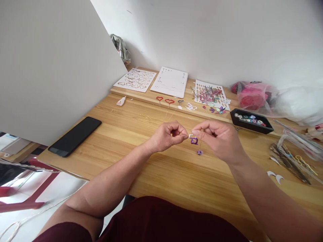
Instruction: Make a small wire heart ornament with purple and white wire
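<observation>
Above the middle of the wooden table, my left hand [171, 136] pinches thumb to forefinger, its fingertips at the edge of a small white and purple piece [193, 140]. My right hand [217, 137] is closed in a pinch just to the right, close to the left fingertips. From under the right fingers a fine thread [201, 145] runs down to a small purple bobbin [200, 153]. Exactly how the fingers grip the piece is too small to make out.
A low shelf board [148, 96] along the back holds cut-out paper sheets [169, 81], red wire hearts [169, 101] and coloured flowers [208, 94]. Right of them stands a black tray [251, 121] of bobbins. Tweezers [290, 164] lie right, a phone [75, 136] and glue bottle [121, 101] left.
</observation>
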`<state>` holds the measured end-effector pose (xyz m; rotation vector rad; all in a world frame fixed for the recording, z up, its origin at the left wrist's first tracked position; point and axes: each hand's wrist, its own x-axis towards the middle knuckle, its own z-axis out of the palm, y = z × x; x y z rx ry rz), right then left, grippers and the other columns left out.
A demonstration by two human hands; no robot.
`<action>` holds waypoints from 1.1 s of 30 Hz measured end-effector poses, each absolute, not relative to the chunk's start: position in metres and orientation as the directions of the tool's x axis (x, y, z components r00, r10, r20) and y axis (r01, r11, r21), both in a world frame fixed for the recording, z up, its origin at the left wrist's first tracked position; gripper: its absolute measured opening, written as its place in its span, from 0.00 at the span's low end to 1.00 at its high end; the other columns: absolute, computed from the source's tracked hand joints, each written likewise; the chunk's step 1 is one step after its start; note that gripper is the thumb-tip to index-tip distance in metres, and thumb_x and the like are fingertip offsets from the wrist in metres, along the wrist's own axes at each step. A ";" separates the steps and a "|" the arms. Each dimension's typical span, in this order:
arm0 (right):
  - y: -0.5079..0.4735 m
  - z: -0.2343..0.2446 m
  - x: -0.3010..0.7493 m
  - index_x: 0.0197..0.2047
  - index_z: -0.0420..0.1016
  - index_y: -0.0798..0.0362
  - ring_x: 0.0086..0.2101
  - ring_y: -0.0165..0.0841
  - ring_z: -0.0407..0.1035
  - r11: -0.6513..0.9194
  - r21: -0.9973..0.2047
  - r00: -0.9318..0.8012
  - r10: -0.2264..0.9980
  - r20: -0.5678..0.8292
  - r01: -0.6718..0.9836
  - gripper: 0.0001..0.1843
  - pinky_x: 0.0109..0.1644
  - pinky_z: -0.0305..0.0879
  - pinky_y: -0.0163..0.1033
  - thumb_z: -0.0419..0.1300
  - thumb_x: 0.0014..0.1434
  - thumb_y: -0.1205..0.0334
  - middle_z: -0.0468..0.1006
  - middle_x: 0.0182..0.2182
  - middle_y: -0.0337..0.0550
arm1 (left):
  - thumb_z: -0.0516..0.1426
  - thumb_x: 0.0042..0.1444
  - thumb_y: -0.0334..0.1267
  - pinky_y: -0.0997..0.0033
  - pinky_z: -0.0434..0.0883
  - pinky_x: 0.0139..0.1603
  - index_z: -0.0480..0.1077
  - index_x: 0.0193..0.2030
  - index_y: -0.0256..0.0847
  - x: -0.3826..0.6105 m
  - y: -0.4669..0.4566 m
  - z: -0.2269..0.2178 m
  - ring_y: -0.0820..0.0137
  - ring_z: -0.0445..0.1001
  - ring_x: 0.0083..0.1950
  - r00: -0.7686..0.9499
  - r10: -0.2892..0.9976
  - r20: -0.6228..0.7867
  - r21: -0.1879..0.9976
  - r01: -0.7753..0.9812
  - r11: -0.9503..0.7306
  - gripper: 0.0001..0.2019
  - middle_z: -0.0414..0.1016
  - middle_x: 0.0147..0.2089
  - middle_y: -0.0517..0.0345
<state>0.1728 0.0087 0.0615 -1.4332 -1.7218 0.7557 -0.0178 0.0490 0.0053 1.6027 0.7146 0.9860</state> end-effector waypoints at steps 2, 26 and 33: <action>0.023 0.058 0.175 0.32 0.80 0.53 0.19 0.23 0.46 0.169 -0.869 -0.088 0.986 0.144 0.465 0.11 0.22 0.41 0.35 0.68 0.54 0.53 0.55 0.15 0.29 | 0.64 0.53 0.45 0.75 0.58 0.28 0.73 0.31 0.35 -0.018 0.048 0.005 0.78 0.59 0.26 0.524 0.822 0.223 0.974 -0.095 -0.204 0.13 0.66 0.26 0.62; 0.025 0.053 0.177 0.29 0.77 0.54 0.19 0.22 0.50 -0.029 -0.985 -0.114 0.992 -0.049 0.172 0.15 0.22 0.45 0.33 0.72 0.48 0.52 0.64 0.18 0.32 | 0.63 0.56 0.43 0.73 0.60 0.32 0.73 0.31 0.36 -0.017 0.042 0.008 0.77 0.61 0.29 0.518 0.802 0.299 0.954 -0.126 -0.274 0.11 0.66 0.28 0.61; -0.001 0.014 0.171 0.28 0.73 0.53 0.16 0.20 0.50 -0.357 -0.922 -0.155 0.929 -0.335 -0.148 0.16 0.20 0.45 0.31 0.75 0.42 0.56 0.65 0.19 0.30 | 0.65 0.54 0.44 0.74 0.57 0.29 0.72 0.31 0.36 -0.013 0.042 0.005 0.78 0.57 0.27 0.424 0.867 0.260 0.957 -0.231 -0.174 0.13 0.63 0.26 0.63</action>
